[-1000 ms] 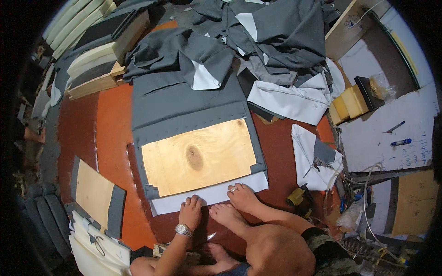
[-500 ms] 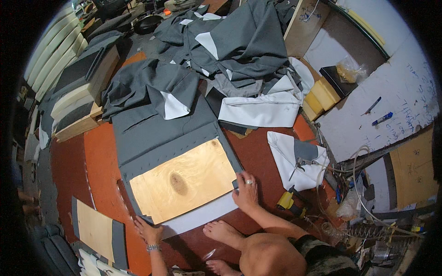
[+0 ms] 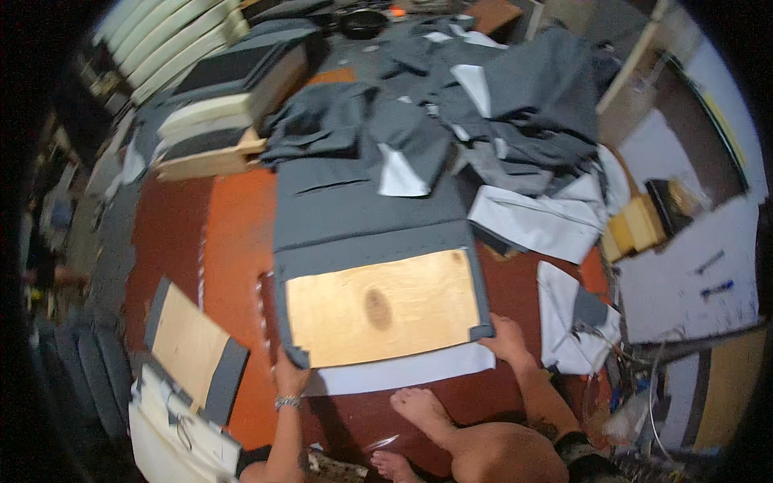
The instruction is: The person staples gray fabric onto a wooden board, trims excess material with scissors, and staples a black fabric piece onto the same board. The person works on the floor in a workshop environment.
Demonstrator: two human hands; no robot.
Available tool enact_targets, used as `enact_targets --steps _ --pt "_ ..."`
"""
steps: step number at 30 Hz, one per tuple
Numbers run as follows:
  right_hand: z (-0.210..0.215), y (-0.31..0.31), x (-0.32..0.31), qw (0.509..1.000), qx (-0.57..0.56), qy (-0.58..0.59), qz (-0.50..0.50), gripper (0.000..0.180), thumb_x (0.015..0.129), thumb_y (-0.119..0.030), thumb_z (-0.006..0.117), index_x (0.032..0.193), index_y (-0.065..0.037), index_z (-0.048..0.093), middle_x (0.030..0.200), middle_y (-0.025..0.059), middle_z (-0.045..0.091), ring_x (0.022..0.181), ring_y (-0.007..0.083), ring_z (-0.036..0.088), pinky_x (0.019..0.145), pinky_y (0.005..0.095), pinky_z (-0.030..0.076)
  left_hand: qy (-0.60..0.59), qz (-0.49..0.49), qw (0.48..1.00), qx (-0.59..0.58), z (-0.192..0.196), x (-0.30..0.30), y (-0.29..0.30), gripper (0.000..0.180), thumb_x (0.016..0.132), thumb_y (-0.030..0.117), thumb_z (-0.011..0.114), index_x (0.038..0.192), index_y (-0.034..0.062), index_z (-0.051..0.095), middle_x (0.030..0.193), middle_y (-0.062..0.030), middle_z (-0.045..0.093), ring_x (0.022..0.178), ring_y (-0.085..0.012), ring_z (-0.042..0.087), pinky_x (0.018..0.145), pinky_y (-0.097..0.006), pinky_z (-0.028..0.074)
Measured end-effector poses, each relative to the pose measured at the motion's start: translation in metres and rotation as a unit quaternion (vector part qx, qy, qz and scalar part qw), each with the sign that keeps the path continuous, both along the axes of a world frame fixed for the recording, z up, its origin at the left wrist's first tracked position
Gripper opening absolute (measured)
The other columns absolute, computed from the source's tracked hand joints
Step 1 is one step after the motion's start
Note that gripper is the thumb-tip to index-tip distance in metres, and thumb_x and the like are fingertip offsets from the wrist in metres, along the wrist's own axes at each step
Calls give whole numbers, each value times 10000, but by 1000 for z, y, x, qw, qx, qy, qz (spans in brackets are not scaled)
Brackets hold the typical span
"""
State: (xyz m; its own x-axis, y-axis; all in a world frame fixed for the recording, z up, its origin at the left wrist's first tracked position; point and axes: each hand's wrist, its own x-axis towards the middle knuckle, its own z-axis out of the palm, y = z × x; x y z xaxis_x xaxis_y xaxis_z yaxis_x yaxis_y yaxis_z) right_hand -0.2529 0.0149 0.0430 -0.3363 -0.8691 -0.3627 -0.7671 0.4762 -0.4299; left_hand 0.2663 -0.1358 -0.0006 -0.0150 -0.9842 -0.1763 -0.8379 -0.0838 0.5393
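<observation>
A pale plywood panel (image 3: 378, 310) with a dark oval knot lies before me on grey fabric (image 3: 370, 201). The fabric is folded over its left and right edges, with small dark tabs at the near corners. My left hand (image 3: 291, 374), with a metal bracelet at the wrist, grips the near left corner. My right hand (image 3: 507, 338) holds the near right corner, slightly blurred; its fingertips are partly hidden at the edge. A strip of white material (image 3: 403, 370) shows from under the panel's near edge, close to my bare foot.
A smaller fabric-edged board (image 3: 189, 346) lies at left beside a cream foam piece (image 3: 173, 439). Heaped grey fabric (image 3: 531, 88) fills the far side. At right are white fabric (image 3: 535, 221), yellow foam blocks (image 3: 636, 225), a white fabric piece (image 3: 555, 314) and cluttered hoses.
The view has turned, so everything sits further right and the panel looks more level. My right hand has moved from the panel's right edge to just outside its near corner. My left hand stays at its corner.
</observation>
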Motion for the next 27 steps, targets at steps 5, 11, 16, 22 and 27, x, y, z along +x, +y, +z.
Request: enact_targets --steps 5,11,16,22,27 --pt "13 9 66 961 -158 222 39 604 754 -187 855 1288 -1 642 1164 265 700 1126 419 665 960 505 537 -159 90 983 -28 7 -35 12 769 887 247 780 1537 65 412 1554 -290 466 1445 -447 455 1174 -585 373" --pt "-13 19 157 904 -162 42 393 441 847 -196 678 1257 -36 661 1302 171 653 1141 357 631 925 481 535 -63 -349 930 -96 9 -128 65 626 949 111 545 1565 172 451 1684 -177 331 1538 -450 310 1193 -712 243" --pt "-30 -6 161 878 -87 73 465 479 912 -246 678 1311 13 625 1295 167 649 1125 342 624 903 455 549 -91 -307 939 -128 5 -148 71 537 977 188 547 1510 147 495 1657 -200 366 1527 -447 337 1182 -707 277" --pt "-23 -14 164 869 -81 89 480 563 849 -311 766 1299 3 636 1298 153 643 1137 322 629 859 450 581 -42 -312 943 -111 12 -139 68 281 965 187 578 1228 90 592 1651 -194 372 1537 -432 331 1201 -683 278" --pt "-21 -19 175 859 -59 111 495 491 894 -255 684 1304 9 622 1305 181 635 1162 347 624 869 462 592 -42 -334 937 -88 11 -132 64 183 967 184 569 1055 49 656 1655 -175 383 1554 -390 321 1231 -632 274"
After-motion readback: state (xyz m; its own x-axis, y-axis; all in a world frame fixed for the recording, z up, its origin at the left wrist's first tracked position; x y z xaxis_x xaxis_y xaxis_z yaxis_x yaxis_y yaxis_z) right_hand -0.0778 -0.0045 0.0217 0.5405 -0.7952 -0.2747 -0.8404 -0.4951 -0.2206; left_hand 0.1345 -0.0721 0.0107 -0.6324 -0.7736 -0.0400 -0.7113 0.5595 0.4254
